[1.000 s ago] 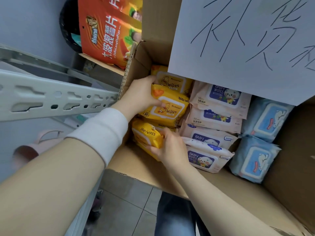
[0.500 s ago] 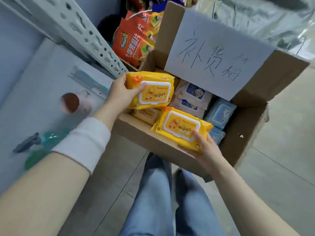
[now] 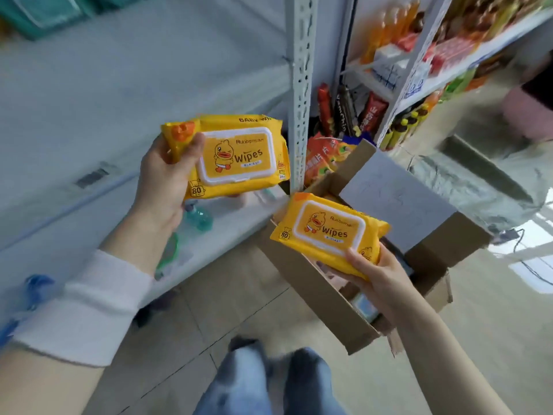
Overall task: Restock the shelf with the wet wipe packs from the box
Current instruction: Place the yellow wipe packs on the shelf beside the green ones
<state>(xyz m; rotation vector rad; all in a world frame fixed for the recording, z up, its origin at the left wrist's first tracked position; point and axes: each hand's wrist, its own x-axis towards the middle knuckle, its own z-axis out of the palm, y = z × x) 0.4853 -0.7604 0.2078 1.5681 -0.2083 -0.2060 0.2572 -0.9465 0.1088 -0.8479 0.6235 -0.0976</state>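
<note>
Each of my hands holds one yellow wet wipe pack with a duck on its lid. My left hand [image 3: 166, 178] grips the left end of one pack [image 3: 236, 158], held up in front of the pale shelf [image 3: 89, 211]. My right hand [image 3: 375, 269] holds the second pack [image 3: 327, 232] from below by its right end, above the open cardboard box [image 3: 314, 298] on the floor. The box's inside is mostly hidden behind that pack; a blue pack corner shows at its bottom.
A perforated grey upright [image 3: 300, 85] divides the shelf from a bay of snack bags [image 3: 321, 158] and bottles. A green spray bottle [image 3: 197, 218] lies on the low shelf. A white paper sign [image 3: 398, 202] covers the box flap. My legs stand on tiled floor [image 3: 209, 319].
Both packs have been lifted out of the box and raised. My view has swung up from the box to the shelving, and the left pack has moved toward the shelf.
</note>
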